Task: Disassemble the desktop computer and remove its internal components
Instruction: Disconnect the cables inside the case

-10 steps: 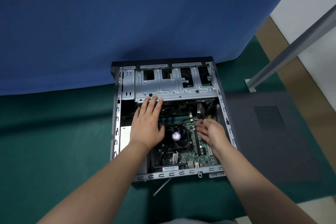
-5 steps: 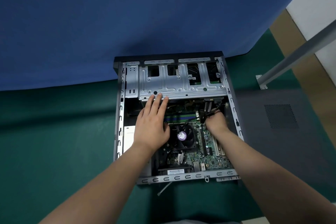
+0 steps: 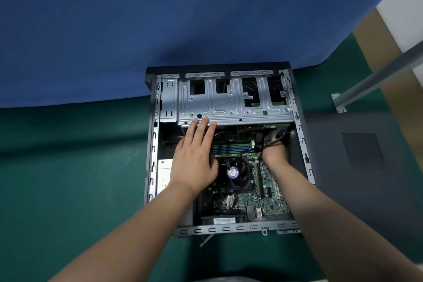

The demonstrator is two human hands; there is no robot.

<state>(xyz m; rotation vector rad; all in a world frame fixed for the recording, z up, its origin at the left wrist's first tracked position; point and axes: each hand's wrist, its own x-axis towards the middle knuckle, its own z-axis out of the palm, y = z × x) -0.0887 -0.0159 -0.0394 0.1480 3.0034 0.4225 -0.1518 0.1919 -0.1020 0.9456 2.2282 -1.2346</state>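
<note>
An open desktop computer case (image 3: 153, 144) lies flat on the green mat. Inside I see the silver drive cage (image 3: 231, 103) at the far end, the green motherboard (image 3: 258, 201) and a black CPU fan (image 3: 235, 173) with a purple sticker. My left hand (image 3: 194, 158) lies flat with straight fingers, its fingertips touching the near edge of the drive cage. My right hand (image 3: 274, 152) is curled round a bundle of black cables (image 3: 266, 138) just below the drive cage at the right; its fingers are hidden.
The removed dark grey side panel (image 3: 357, 151) lies on the mat right of the case. A blue cloth (image 3: 160, 18) hangs behind the case. A grey metal leg (image 3: 375, 78) with a foot plate slants at the right. A white power supply label (image 3: 165, 174) shows at the case's left.
My right hand moved from above the motherboard's slots up to the far right corner and closed on the cable bundle. My left hand stayed at the drive cage edge.
</note>
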